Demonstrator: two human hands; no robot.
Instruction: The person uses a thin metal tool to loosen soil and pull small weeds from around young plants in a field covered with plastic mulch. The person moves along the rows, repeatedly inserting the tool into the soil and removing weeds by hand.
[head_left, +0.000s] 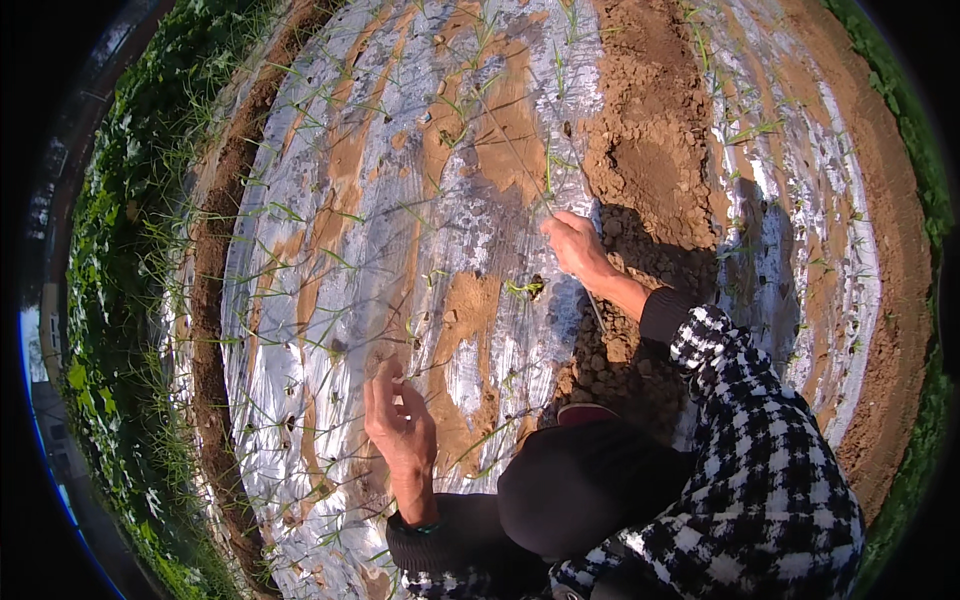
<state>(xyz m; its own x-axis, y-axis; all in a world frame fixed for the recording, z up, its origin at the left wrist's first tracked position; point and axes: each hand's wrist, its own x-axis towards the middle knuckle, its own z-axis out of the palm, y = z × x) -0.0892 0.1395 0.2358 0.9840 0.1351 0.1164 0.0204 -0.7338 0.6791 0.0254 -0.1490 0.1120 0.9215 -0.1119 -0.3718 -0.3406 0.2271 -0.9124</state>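
My right hand (576, 244) is closed around a thin rod (510, 142), which runs up and left over the plastic mulch film (330, 262) and comes out below the hand toward the soil. My left hand (400, 427) is held over the film at lower centre, with its fingers bent and the fingertips near some soil; whether it holds something small cannot be told. Between the hands, a small green seedling (523, 287) stands beside a dark hole in the film. Thin green shoots (559, 71) come up through other holes.
A furrow of loose brown soil (652, 157) runs to the right of the film. Beyond it lies another film-covered bed (817, 247) with shoots. Dense leafy plants (112, 255) line the left edge. My knee (592, 487) is bent at the bed's edge.
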